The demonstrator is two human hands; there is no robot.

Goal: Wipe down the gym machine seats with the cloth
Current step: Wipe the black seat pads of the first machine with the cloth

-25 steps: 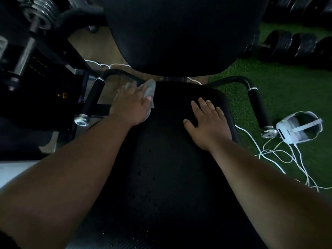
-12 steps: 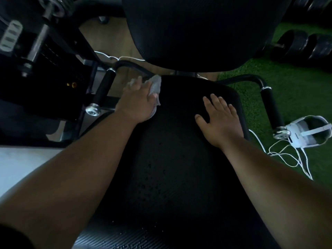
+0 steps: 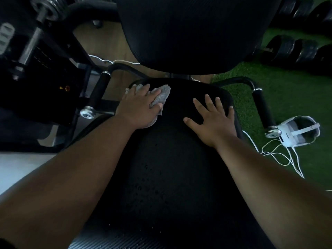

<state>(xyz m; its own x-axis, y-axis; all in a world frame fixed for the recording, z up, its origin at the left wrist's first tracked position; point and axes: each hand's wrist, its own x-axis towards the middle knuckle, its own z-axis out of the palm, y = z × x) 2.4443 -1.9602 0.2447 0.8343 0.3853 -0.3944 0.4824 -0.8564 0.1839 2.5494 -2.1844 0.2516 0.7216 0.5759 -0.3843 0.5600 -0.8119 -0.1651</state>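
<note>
A black padded seat [image 3: 167, 173] of a gym machine fills the middle of the view, speckled with small droplets. Its black backrest [image 3: 194, 31] rises at the top. My left hand [image 3: 138, 108] presses a crumpled grey cloth [image 3: 161, 96] onto the seat's far left corner, fingers spread over it. My right hand [image 3: 213, 121] lies flat on the seat's far right part, fingers apart, holding nothing.
Black side handles with chrome ends stick out at the left [image 3: 97, 94] and the right [image 3: 262, 108] of the seat. A white headset [image 3: 298, 132] with white cables lies on green turf at right. Black dumbbells [image 3: 294, 49] sit beyond. A weight-plate frame [image 3: 36, 51] stands at left.
My left hand has shifted the cloth a little to the right along the seat's far edge. My right hand stays flat on the seat. The camera view moved slightly.
</note>
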